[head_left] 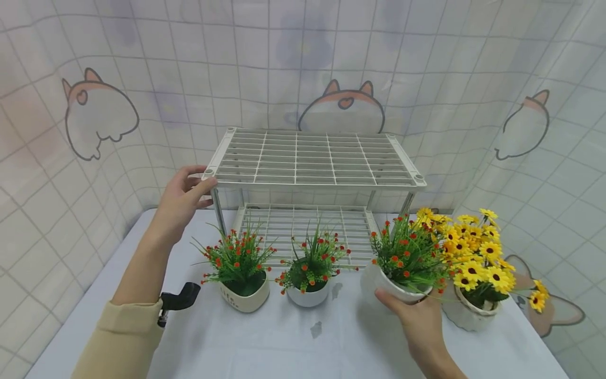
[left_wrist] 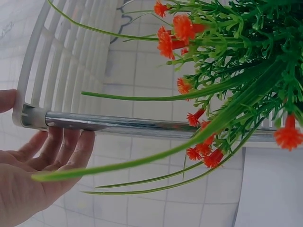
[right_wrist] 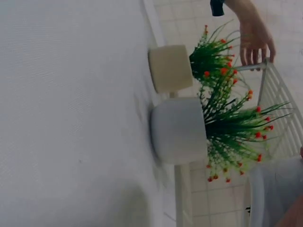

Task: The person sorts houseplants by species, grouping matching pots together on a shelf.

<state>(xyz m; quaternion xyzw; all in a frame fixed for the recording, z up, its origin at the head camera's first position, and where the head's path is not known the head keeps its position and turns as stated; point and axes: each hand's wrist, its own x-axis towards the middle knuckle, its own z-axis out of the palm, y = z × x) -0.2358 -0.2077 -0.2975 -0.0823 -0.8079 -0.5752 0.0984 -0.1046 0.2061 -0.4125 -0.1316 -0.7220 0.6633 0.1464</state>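
Note:
At the front left corner of a white two-tier wire shelf (head_left: 314,185), my left hand (head_left: 182,200) grips the top tier. Its thumb lies over the corner and its fingers reach below, by the metal leg (left_wrist: 118,125). On the right, my right hand (head_left: 421,321) holds a white pot (head_left: 371,279) of red flowers and grass, thumb on the near side. The pot looks raised off the table, with a shadow under it. A cream pot (head_left: 246,300) and a small white pot (head_left: 309,297), both with red flowers, stand in front of the shelf.
A ribbed white pot (head_left: 473,316) of yellow flowers (head_left: 473,247) stands at the far right, close beside the held pot. A white cloth (head_left: 265,352) covers the table. Behind hangs a checked curtain (head_left: 165,63) with cartoon animals.

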